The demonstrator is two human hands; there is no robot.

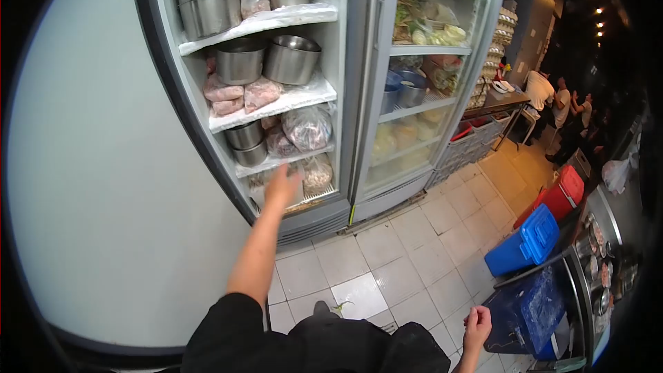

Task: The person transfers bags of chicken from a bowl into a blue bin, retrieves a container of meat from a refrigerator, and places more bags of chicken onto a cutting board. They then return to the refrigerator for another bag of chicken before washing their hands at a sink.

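My left hand [282, 188] reaches into the opened fridge at the lowest shelf, fingers stretched out and somewhat blurred. Just right of it sits a clear plastic bag of pale pieces [318, 174]. On the shelf above are two small stacked metal pots [247, 144] and a large knotted plastic bag [308, 128]. Higher up, bags of pinkish meat [262, 94] lie before two wide metal pots [293, 59]. Low on the right, my right hand [476, 328] hangs with its fingers curled in, nothing visible in it, beside a dark blue bin [528, 311].
The fridge door [117, 166] stands wide at the left. A second fridge with a glass door [428, 69] holds vegetables. Blue [525, 242] and red [561, 193] lidded bins line the right side, near a counter with metal containers [597, 262]. Several people sit at the back right.
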